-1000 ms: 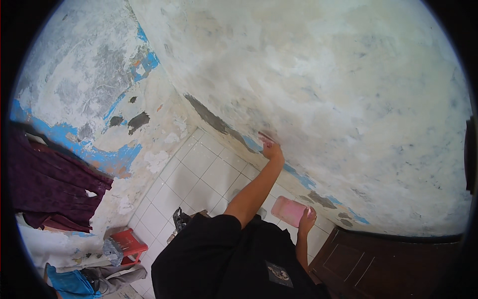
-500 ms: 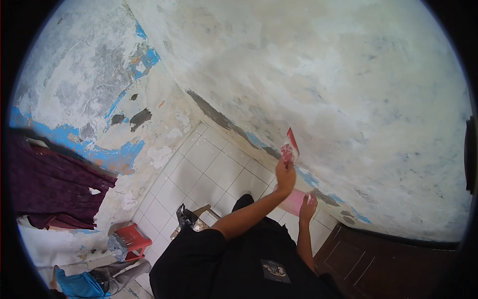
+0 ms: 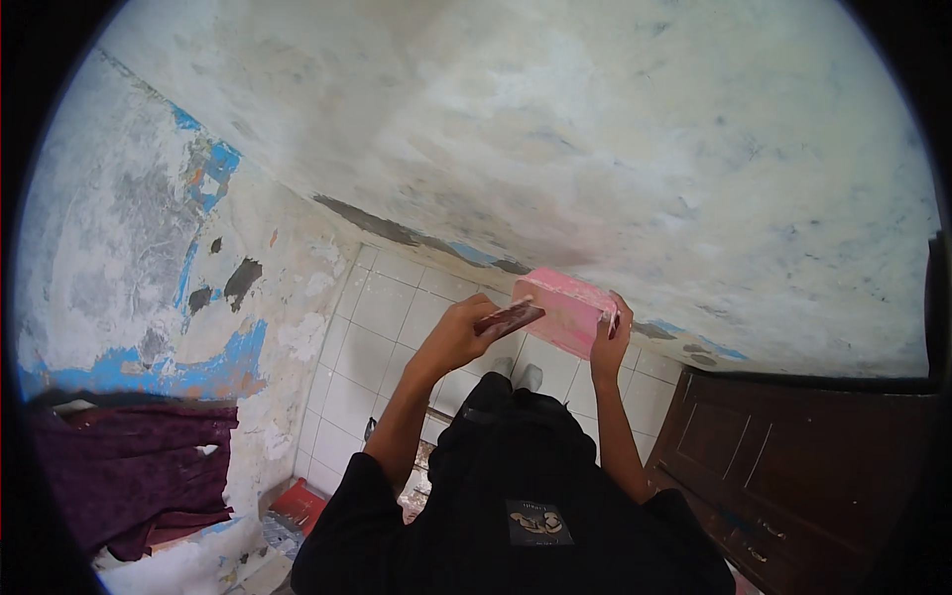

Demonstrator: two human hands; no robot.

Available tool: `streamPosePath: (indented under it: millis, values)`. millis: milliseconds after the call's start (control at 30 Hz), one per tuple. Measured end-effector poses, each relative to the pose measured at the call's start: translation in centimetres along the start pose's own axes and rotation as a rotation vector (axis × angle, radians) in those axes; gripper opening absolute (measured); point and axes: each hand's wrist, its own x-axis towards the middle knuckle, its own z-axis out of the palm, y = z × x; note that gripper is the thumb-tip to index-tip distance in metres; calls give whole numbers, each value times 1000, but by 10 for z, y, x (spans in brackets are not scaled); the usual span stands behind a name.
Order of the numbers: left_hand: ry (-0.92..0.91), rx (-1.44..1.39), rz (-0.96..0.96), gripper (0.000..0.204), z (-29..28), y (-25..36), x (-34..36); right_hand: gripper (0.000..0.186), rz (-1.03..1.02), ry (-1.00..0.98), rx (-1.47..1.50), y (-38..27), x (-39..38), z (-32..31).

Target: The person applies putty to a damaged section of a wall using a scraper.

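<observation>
My left hand (image 3: 458, 339) grips a reddish putty scraper (image 3: 514, 316) smeared with pale filler. The scraper's end reaches the near left part of a pink plastic tub (image 3: 567, 315); whether it touches is hard to tell. Closed on the tub's right end is my right hand (image 3: 610, 337), which holds it up in front of me. White filler shows along the rim and on the fingers of that hand. Beyond the tub stands a wall (image 3: 615, 129) coated with patchy whitish filler, bare grey and blue strips running along its bottom.
White floor tiles (image 3: 385, 307) lie below, with my feet (image 3: 516, 375) on them. To the right is a dark brown wooden cabinet (image 3: 773, 466). A purple cloth (image 3: 139, 476) hangs on the peeling left wall (image 3: 149, 218), above a red stool (image 3: 297, 508).
My left hand has brought the scraper down from beside the wall to the tub. The tub has come up into fuller view, and the whole view has swung to the right.
</observation>
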Motion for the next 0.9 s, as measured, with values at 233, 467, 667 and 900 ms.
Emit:
streamPosePath:
  millis: [233, 467, 667, 900]
  values:
    - [-24, 77, 118, 17, 11, -1, 21, 37, -54, -13, 16, -43, 2, 19]
    - [-131, 210, 57, 17, 5, -14, 39, 36, -72, 39, -37, -63, -3, 38]
    - [-145, 219, 74, 18, 14, -32, 43, 36, -69, 23, -20, -72, -2, 43]
    - [-163, 117, 110, 22, 8, -22, 43, 35, -71, 51, -13, -71, 0, 40]
